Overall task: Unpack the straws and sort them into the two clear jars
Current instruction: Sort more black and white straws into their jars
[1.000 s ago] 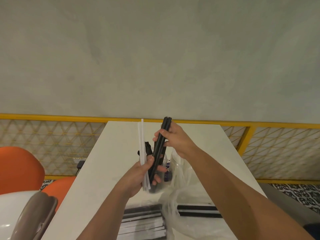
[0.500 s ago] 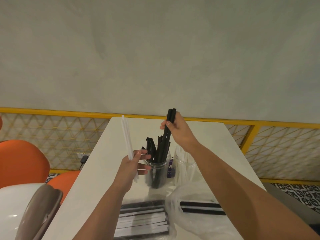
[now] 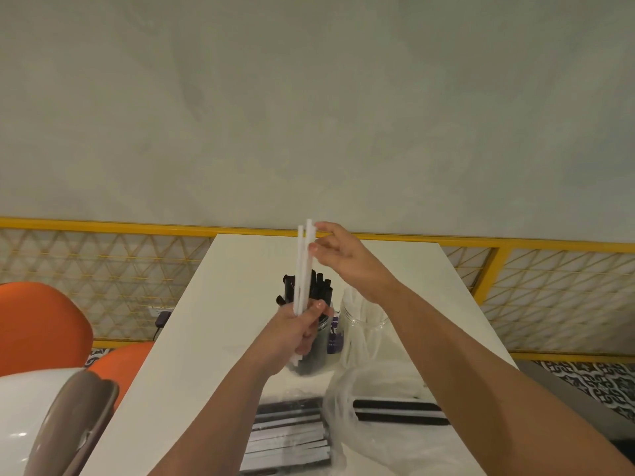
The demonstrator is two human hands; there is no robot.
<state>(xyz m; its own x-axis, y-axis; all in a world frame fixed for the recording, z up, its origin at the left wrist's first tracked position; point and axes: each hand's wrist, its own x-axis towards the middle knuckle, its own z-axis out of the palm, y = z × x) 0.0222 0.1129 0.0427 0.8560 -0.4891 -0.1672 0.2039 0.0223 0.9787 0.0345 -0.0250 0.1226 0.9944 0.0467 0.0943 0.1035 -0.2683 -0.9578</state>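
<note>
We've got the left hand [image 3: 295, 329] wrapped round the lower ends of a few white straws [image 3: 302, 269], holding them upright right in front of the black-straw jar [image 3: 318, 359]. Up above that jar the right hand [image 3: 343, 255] meets the straws' top ends, thumb tip and forefinger pinching them lightly, the other fingers loosely curled. The jar itself is packed with black straws [image 3: 321, 286], their tips fanning out behind the white ones. Just to the right of the jar we see the second clear jar [image 3: 364, 324], white straws standing inside. Nearer to us than the jar lies a crumpled clear plastic bag [image 3: 371, 400], and beside it the packed straws [image 3: 288, 438], black and white in flat rows. Everything sits on the white table [image 3: 223, 304]; well left of the jar, an orange chair [image 3: 37, 324].
</note>
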